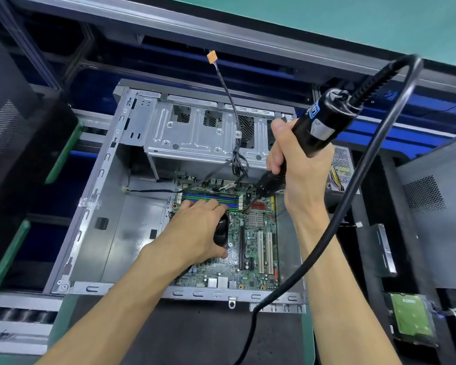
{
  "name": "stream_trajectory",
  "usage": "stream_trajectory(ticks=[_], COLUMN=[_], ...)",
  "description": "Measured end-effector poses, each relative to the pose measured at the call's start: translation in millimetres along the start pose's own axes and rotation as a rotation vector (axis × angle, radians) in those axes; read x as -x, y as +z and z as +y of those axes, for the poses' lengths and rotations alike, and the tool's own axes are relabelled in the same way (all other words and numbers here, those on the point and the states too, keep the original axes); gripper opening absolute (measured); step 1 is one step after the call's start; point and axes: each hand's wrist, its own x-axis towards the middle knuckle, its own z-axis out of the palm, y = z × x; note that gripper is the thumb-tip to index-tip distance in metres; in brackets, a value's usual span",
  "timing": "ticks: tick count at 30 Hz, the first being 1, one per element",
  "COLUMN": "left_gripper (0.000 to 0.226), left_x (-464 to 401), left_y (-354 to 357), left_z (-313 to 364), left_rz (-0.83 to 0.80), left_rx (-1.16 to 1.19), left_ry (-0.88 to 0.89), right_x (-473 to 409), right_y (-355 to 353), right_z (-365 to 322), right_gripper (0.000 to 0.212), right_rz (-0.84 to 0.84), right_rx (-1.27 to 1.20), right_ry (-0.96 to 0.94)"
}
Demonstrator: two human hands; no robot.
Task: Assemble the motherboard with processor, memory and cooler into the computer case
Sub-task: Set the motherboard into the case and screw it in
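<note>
Mobo (250, 248) sits inside the case (95, 206), lying open at centre. L hand (195, 233) rests flat, fingers relaxed, on cooler (221, 233); R hand (295, 164) at 2 o'clock grips electric screwdriver (319, 127), bit tip down on board by RAM (211, 198)

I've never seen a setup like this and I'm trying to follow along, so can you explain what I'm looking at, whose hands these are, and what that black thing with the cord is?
There is one picture, taken from a camera worn on a person's head, looking down at their own bare arms. No robot is involved. In front of them lies an open computer case, with a green motherboard already sitting inside. The left hand rests on the black cooler, beside the memory sticks. The right hand grips a corded electric screwdriver, its tip down on the board. A loose hard drive lies to the right.
</note>
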Motion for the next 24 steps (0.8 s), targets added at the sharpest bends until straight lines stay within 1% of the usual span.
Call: stream_trajectory(ticks=[2,5,11,17,20,24], left_gripper=[0.102,0.101,0.101,0.101,0.102,0.108], left_x=[-0.1,-0.3,-0.6,-0.4,1.5,4.3], left_y=[-0.1,0.7,2.0,0.7,0.4,0.5], left_z=[0.1,0.0,-0.6,-0.3,-0.1,0.1], left_rz=[-0.002,-0.002,0.003,-0.009,-0.010,-0.026], left_rx=[0.000,-0.001,-0.007,-0.007,-0.005,0.013], left_ry=[0.000,-0.001,0.000,0.000,0.004,0.010], right_x=[0.6,1.4,1.4,5.2,10.6,17.5], right_y=[0.4,1.7,2.9,1.9,1.2,-8.7], right_z=[-1.5,-3.0,-4.1,-5.1,-9.6,-16.5], right_gripper=[0.040,0.032,0.030,0.032,0.018,0.014], right_rz=[0.009,0.052,0.065,0.084,0.084,0.084], right_rx=[0.016,0.107,0.158,0.072,-0.079,-0.151], right_ry=[0.005,0.029,0.088,0.093,0.037,-0.009])
